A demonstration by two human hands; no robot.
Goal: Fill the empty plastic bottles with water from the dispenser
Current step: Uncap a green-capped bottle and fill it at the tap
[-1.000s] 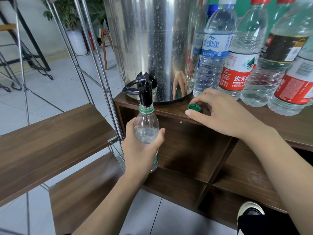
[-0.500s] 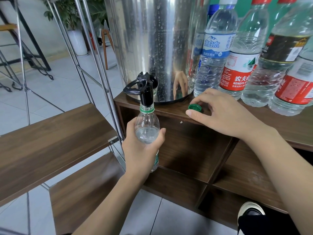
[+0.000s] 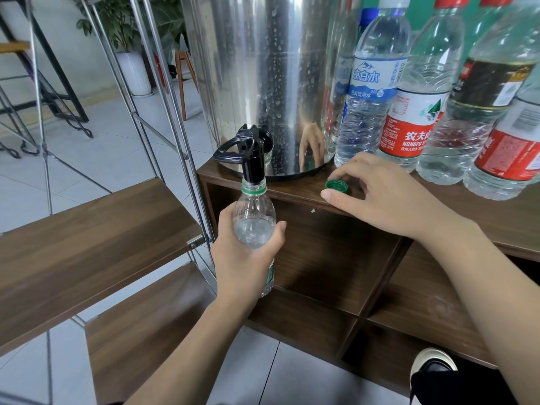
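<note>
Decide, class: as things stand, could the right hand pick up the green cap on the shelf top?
Probably yes. The right hand already rests on the shelf top with its fingers curled about the green cap, and nothing lies between them.

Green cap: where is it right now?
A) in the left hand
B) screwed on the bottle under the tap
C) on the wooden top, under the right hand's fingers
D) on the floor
C: the green cap lies on the wooden top with the right hand around it, while the left hand holds the uncapped bottle under the tap.
</note>
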